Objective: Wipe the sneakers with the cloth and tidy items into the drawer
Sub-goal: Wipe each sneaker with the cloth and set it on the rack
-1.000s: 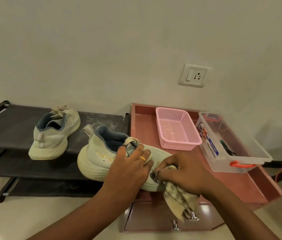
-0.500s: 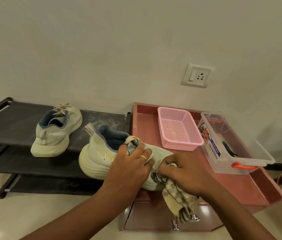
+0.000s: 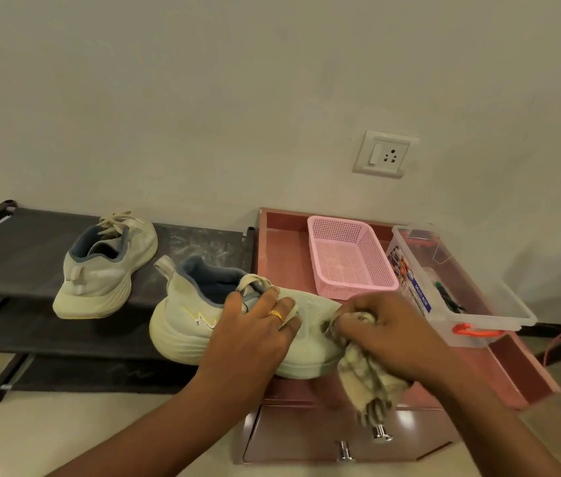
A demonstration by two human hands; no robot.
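While my left grip (image 3: 255,327) clasped the seemingly light sneaker (image 3: 182,321) by its laced top at the surface's (image 3: 286,256) front-left corner, right grip (image 3: 389,333) bunched the limp cloth (image 3: 368,376) on its toe.

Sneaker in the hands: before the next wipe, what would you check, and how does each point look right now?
1. Left hand steadies the near sneaker across its laces: ok.
2. Right hand grips the cloth, bunched against the toe: ok.
3. Toe wiped clean: cannot tell, the cloth covers it.
4. Cloth's loose end clear of the drawer knob: cannot tell, it hangs just above it in this view.
5. Far sneaker waiting on the shoe rack: ok.
6. Drawer open for tidying: not ok, its front looks shut.
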